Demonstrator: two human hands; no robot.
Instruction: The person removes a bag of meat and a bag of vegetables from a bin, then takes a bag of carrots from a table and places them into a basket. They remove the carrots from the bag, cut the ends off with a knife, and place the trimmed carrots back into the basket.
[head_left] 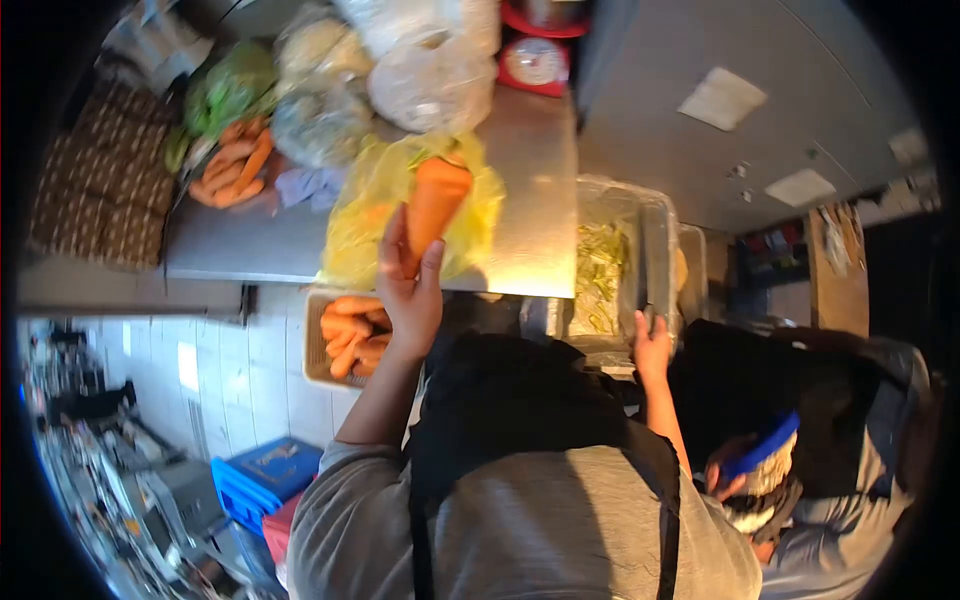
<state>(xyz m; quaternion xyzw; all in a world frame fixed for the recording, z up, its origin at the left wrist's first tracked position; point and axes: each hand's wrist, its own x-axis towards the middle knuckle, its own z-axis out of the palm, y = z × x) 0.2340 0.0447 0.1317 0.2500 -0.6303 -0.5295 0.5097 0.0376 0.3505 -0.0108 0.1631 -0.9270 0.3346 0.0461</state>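
My left hand point(410, 295) is wrapped round a large carrot point(437, 205), its thick cut end pointing away from me. The carrot is held up over a yellow plastic bag point(350, 235) spread on the metal table. Low on the right, my right hand point(652, 350) is at the near right side of a clear plastic bin point(655, 205). A small dark thing shows between its fingers, and I cannot tell what it is. Pale green and yellow peelings point(600, 275) lie inside the bin.
A basket of carrots point(312, 345) stands below the table's point(535, 200) front edge. More carrots point(235, 170), bagged vegetables point(320, 120) and a red scale point(535, 65) sit on top. Another person point(780, 440) is close on my right. A blue crate point(265, 470) stands behind me on the left.
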